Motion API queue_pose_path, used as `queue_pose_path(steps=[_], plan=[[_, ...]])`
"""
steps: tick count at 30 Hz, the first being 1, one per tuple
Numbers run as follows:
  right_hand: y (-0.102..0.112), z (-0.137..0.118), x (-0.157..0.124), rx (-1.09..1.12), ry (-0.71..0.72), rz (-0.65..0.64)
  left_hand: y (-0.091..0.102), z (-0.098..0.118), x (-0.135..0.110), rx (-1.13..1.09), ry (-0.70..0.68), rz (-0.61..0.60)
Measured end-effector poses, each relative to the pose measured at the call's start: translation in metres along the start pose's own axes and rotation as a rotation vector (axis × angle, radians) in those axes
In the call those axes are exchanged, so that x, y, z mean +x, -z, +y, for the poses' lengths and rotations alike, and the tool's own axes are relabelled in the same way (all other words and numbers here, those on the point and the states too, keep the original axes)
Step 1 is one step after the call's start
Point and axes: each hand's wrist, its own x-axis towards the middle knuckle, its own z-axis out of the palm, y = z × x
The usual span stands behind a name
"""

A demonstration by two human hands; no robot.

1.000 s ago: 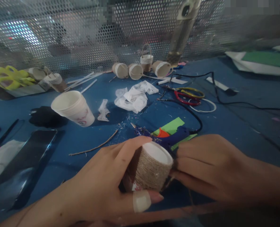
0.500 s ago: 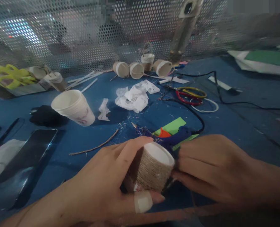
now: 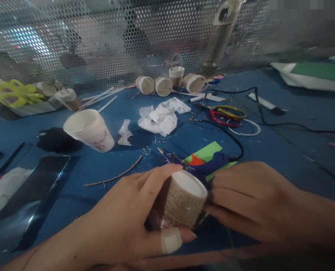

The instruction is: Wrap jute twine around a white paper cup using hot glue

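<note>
Two hands work around one twine-wrapped cup (image 3: 185, 199) over the near edge of the blue table (image 3: 291, 150). The cup is tilted, its white end facing up and right. The left hand (image 3: 133, 210) grips it from the left, fingers over the far side and the thumb, with one bandage (image 3: 171, 241), on the near side. The right hand (image 3: 249, 199) has its fingers curled in at the cup's right side; what they pinch, if anything, cannot be told.

Just beyond the cup lies one blue glue gun (image 3: 216, 162), over green paper (image 3: 208, 150). To its left lies one loose piece of twine (image 3: 116, 176). Towards the table's left edge are one stack of paper cups (image 3: 92, 131), how many unclear, and one dark glossy slab (image 3: 33, 197). Mid-table lie two crumpled white pieces (image 3: 161, 116), one large, one small. Along the far edge stand four brown-and-white cups (image 3: 194, 84): three on their sides, one upright with a loop handle.
</note>
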Motion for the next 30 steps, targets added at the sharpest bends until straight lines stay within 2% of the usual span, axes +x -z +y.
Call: queue_pose_path(steps=[17,27,30], plan=[[-0.0006,0.0007,0.0050,0.032,0.007,-0.032,0.0004,0.0025,-0.0032,0.013,-0.008,0.009],[-0.0006,0.0033,0.0019,0.055,0.015,-0.041,0.0054,0.0080,0.0044,-0.020,0.065,-0.044],[-0.0010,0.0017,0.0041,0.066,0.021,-0.036,0.0048,0.0071,0.0023,-0.029,0.042,-0.039]])
